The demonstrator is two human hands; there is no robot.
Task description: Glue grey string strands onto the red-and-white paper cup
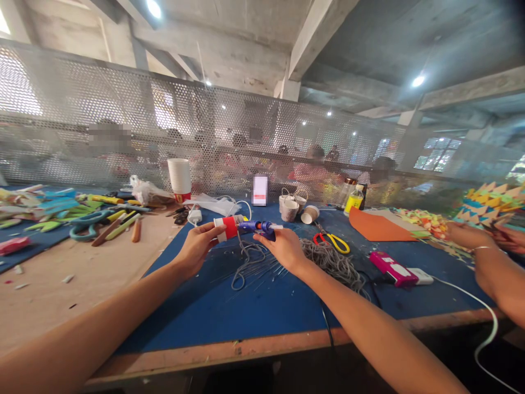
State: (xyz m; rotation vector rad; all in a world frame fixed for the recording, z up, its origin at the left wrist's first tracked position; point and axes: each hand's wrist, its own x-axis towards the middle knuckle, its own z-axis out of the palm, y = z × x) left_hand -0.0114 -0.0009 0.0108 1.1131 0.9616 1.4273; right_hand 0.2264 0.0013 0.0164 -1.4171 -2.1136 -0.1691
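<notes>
A paper cup with a red band [230, 227] lies sideways in my left hand [196, 244], its fingers wrapped round the cup's left end. My right hand [285, 247] is closed on a blue glue gun [262, 227], whose nozzle points left at the red band; whether it touches the cup I cannot tell. A clear glue stick pokes out of the gun's back. Below the hands, a loop of grey cord [241, 279] rests on the blue mat [229, 323], joined to a tangled pile of cord [334, 262] right of my right hand.
Yellow-handled scissors [338, 243], small cups [289, 209], a phone [260, 190] and a cup stack [179, 178] stand or lie behind. At right are a pink power bank [391, 268], orange paper [379, 224] and another person's arms. Tools, including blue scissors [88, 224], lie left.
</notes>
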